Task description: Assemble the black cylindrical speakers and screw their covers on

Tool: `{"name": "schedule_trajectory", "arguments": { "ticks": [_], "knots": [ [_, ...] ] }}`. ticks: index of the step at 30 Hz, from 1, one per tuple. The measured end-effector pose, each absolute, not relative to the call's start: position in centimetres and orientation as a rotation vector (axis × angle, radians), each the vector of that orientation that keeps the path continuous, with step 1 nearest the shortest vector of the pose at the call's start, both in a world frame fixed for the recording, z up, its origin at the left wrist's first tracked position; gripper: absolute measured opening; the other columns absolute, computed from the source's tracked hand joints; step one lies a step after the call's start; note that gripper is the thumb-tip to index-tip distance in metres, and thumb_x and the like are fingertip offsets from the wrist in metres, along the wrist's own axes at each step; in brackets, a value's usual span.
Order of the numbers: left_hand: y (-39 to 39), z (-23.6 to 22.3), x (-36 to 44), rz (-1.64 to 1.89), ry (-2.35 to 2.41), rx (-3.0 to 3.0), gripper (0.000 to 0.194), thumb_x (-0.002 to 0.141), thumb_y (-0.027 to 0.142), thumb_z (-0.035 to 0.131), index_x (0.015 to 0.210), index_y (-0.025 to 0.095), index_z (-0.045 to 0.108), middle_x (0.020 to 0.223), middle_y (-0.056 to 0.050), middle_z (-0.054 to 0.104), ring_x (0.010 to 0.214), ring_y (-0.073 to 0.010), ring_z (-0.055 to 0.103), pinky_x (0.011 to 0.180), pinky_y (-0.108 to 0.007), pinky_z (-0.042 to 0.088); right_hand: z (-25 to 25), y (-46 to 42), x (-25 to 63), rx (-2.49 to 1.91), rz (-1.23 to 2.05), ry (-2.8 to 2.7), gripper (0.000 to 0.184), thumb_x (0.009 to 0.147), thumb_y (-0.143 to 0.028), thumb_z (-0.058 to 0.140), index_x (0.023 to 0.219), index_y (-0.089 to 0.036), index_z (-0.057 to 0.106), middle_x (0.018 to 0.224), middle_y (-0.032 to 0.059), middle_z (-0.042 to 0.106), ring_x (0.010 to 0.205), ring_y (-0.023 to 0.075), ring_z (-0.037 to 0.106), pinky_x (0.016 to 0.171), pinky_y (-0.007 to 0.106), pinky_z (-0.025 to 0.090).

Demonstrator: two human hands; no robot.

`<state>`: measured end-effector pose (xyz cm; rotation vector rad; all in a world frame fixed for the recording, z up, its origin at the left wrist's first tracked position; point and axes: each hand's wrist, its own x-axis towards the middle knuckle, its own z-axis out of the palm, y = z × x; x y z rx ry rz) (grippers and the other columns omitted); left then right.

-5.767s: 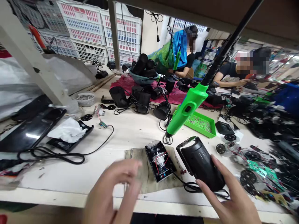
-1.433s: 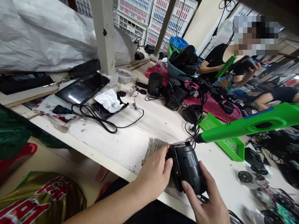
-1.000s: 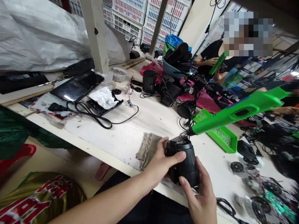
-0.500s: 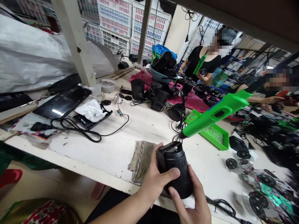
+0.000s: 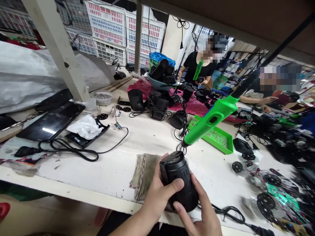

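Note:
Both my hands grip a black plastic housing (image 5: 181, 185), a rounded, vented shell that tapers toward its top. My left hand (image 5: 161, 188) wraps its left side, the thumb lying across the front. Around the lower right side curls my right hand (image 5: 200, 209), its thumb near the base. A black cord (image 5: 227, 211) runs off to the right behind that hand. Just above the housing hangs a green electric screwdriver (image 5: 209, 121), its tip pointing down-left; neither hand touches it. Under and left of the housing lies a folded grey-brown cloth (image 5: 146, 173).
A green tray (image 5: 219, 139) of small screws lies behind the screwdriver. Motors, black discs and a green circuit board (image 5: 283, 196) crowd the right. A power cord (image 5: 81, 152) and a dark panel (image 5: 52, 121) lie left. Two people work across the table.
The view has shifted, so the bench things sit further left. The hanging screwdriver has swung to a different angle. My hands keep hold of the housing in nearly the same grip.

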<state>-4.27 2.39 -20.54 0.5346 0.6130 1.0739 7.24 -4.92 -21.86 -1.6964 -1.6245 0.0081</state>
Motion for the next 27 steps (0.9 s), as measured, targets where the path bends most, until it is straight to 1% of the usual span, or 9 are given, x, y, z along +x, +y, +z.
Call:
{"name": "schedule_trajectory", "arguments": {
  "ticks": [3,6,11,14,17,19,21,25,27],
  "knots": [
    [2.1,-19.9,-4.0,1.111,0.645,0.515,0.086,0.062,0.035,0.085,0.135,0.025,0.041,0.126,-0.009,0.064,0.116,-0.0274,0.059,0.102,-0.041,0.041,-21.7,-5.0,7.3,-1.699,-0.014,-1.627,0.060,0.089,-0.040,0.056,0.142,-0.020,0.038,0.137,0.0119,0.055,0.120,0.0298,0.058,0.098,0.042,0.051],
    [1.8,-19.2,-3.9,1.132,0.682,0.497,0.085,0.062,0.035,0.085,0.135,0.025,0.042,0.121,-0.007,0.066,0.112,-0.0255,0.061,0.102,-0.038,0.040,-21.6,-5.0,7.4,-1.708,-0.049,-1.628,0.059,0.089,-0.041,0.056,0.142,-0.020,0.038,0.136,0.0120,0.056,0.119,0.0300,0.059,0.097,0.042,0.053],
    [2.3,-18.8,-4.1,1.081,0.663,0.462,0.096,0.060,0.034,0.086,0.140,0.025,0.034,0.122,-0.008,0.066,0.111,-0.0261,0.062,0.104,-0.041,0.038,-21.5,-5.0,7.5,-1.697,-0.107,-1.693,0.060,0.089,-0.042,0.055,0.142,-0.018,0.038,0.134,0.0135,0.058,0.116,0.0300,0.061,0.092,0.041,0.056],
    [2.7,-18.4,-4.2,1.011,0.706,0.483,0.098,0.059,0.031,0.086,0.140,0.024,0.032,0.121,-0.009,0.066,0.110,-0.0249,0.062,0.103,-0.040,0.038,-21.1,-4.8,7.8,-1.720,-0.115,-1.740,0.060,0.091,-0.044,0.052,0.142,-0.016,0.036,0.133,0.0160,0.057,0.115,0.0298,0.061,0.091,0.041,0.056],
    [3.2,-18.1,-4.3,0.948,0.779,0.505,0.092,0.061,0.030,0.085,0.138,0.023,0.036,0.120,-0.009,0.066,0.112,-0.0251,0.060,0.101,-0.038,0.039,-20.2,-4.5,8.0,-1.749,-0.136,-1.813,0.059,0.092,-0.044,0.050,0.141,-0.014,0.035,0.132,0.0178,0.058,0.112,0.0282,0.063,0.088,0.038,0.057],
    [3.6,-18.0,-4.3,0.927,0.798,0.518,0.087,0.062,0.029,0.084,0.136,0.024,0.039,0.120,-0.008,0.065,0.113,-0.0248,0.059,0.100,-0.037,0.040,-19.5,-4.3,8.1,-1.756,-0.178,-1.868,0.059,0.092,-0.045,0.050,0.139,-0.012,0.037,0.127,0.0191,0.061,0.109,0.0280,0.065,0.084,0.036,0.059],
    [4.0,-18.0,-4.4,0.899,0.795,0.531,0.080,0.063,0.029,0.084,0.131,0.024,0.043,0.117,-0.007,0.066,0.111,-0.0242,0.059,0.097,-0.036,0.043,-18.8,-4.2,8.1,-1.778,-0.194,-1.882,0.058,0.092,-0.046,0.050,0.137,-0.011,0.039,0.123,0.0196,0.064,0.107,0.0285,0.066,0.081,0.037,0.060],
    [4.6,-18.0,-4.3,0.857,0.761,0.527,0.063,0.066,0.029,0.083,0.119,0.024,0.050,0.107,-0.004,0.067,0.100,-0.0211,0.062,0.088,-0.034,0.047,-17.8,-4.1,8.1,-1.844,-0.049,-1.872,0.057,0.094,-0.045,0.047,0.139,-0.012,0.039,0.130,0.0177,0.060,0.115,0.0271,0.061,0.088,0.038,0.057],
    [4.6,-18.0,-4.2,0.871,0.754,0.501,0.059,0.066,0.029,0.083,0.116,0.024,0.051,0.104,-0.003,0.067,0.096,-0.0187,0.063,0.086,-0.032,0.048,-17.7,-4.2,8.3,-1.846,0.019,-1.883,0.056,0.095,-0.042,0.046,0.141,-0.014,0.037,0.135,0.0156,0.056,0.120,0.0258,0.058,0.091,0.039,0.055]
  ]
}}
